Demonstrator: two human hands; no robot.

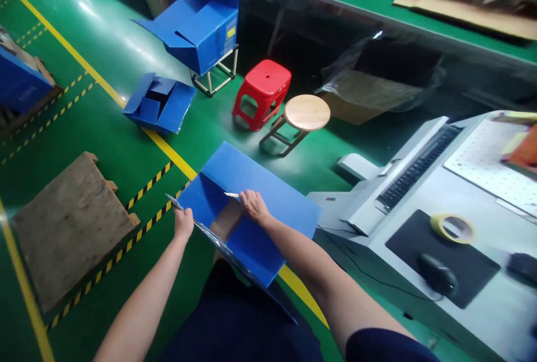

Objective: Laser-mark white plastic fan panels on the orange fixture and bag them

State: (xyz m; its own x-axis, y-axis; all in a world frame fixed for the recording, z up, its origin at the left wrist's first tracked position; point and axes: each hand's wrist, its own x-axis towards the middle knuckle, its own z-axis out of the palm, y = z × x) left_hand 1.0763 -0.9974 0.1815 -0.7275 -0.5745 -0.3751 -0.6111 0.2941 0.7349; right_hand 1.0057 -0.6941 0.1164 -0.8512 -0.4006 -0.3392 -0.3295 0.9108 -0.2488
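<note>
While the right hand (254,205) wraps its fingers around a small thin tool (231,194), the left hand (183,223) has its fingers closed on the near edge of a big blue box (264,177). The box is open, right in front of the person, and the tool's tip sticks out over it. Past the box, a red stool (268,78) and a round wooden stool (307,112) stand side by side. Left is a wooden pallet (75,222). Right, yellow tape (437,226) lies on the bench (432,197) near a black mouse (437,275).
</note>
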